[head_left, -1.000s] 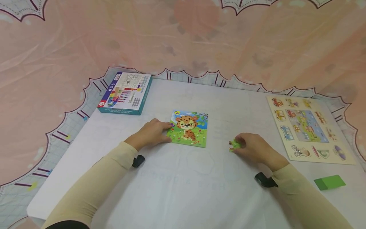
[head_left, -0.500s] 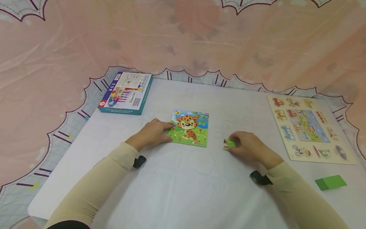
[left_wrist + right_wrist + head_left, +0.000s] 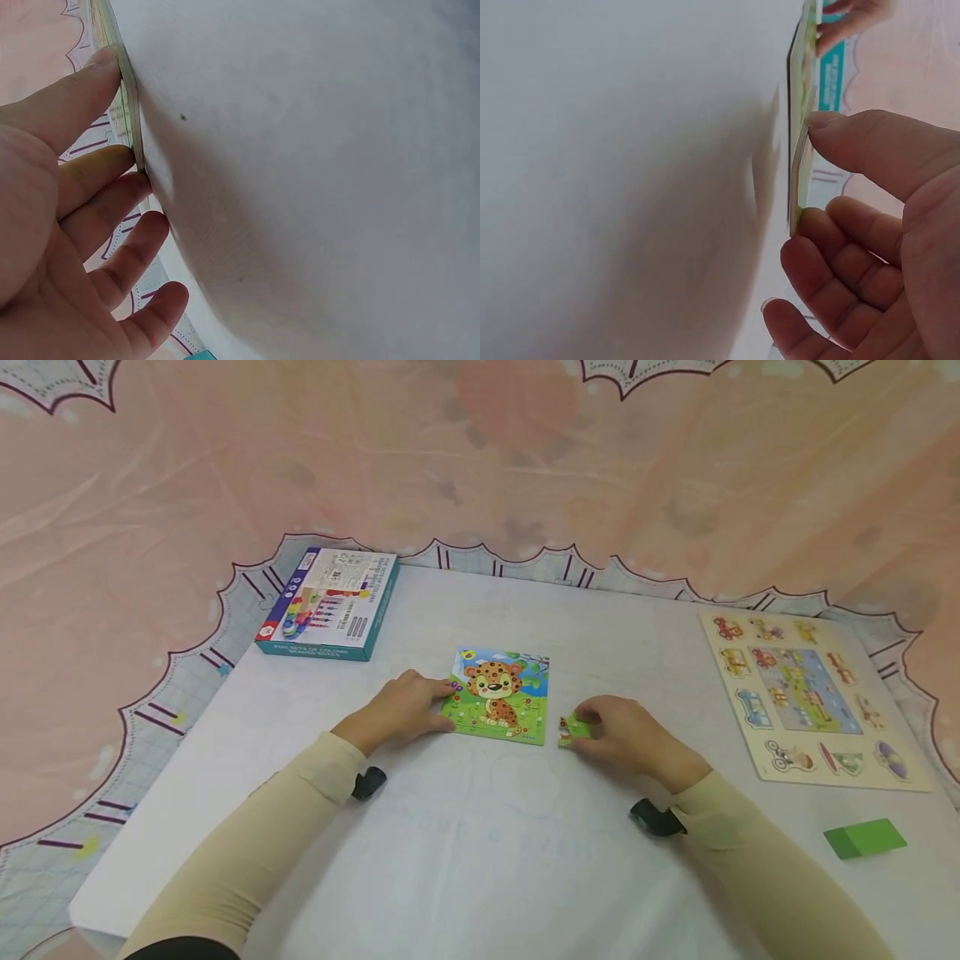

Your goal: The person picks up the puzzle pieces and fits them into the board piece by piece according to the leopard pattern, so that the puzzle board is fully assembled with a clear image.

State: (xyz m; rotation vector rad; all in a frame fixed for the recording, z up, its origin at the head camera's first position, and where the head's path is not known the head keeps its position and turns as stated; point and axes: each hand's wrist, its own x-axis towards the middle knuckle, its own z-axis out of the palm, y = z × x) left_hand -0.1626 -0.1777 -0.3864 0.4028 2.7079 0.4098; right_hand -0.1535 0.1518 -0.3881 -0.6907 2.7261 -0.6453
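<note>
A square puzzle (image 3: 498,697) with a spotted leopard cub on green grass lies flat on the white table (image 3: 480,860). At its left side, the thumb and fingertips of my left hand (image 3: 397,710) rest against the edge. The left wrist view shows that hand's other fingers loosely bent beside the puzzle's side (image 3: 133,112). My right hand (image 3: 630,735) pinches a small green puzzle piece (image 3: 574,727) between thumb and fingers, just right of the puzzle. Seen from the right wrist, the thin piece (image 3: 801,176) tilts slightly, with the puzzle behind it.
A flat teal-sided box (image 3: 330,603) lies at the back left. On the right is a cream board (image 3: 825,768) with cartoon vehicle pictures, and a green block (image 3: 866,838) sits in front of it. A patterned peach cloth (image 3: 480,460) surrounds the table.
My right hand has moved left with the puzzle piece, bringing it close to the puzzle's right edge. My left hand stays at the left edge, almost still.
</note>
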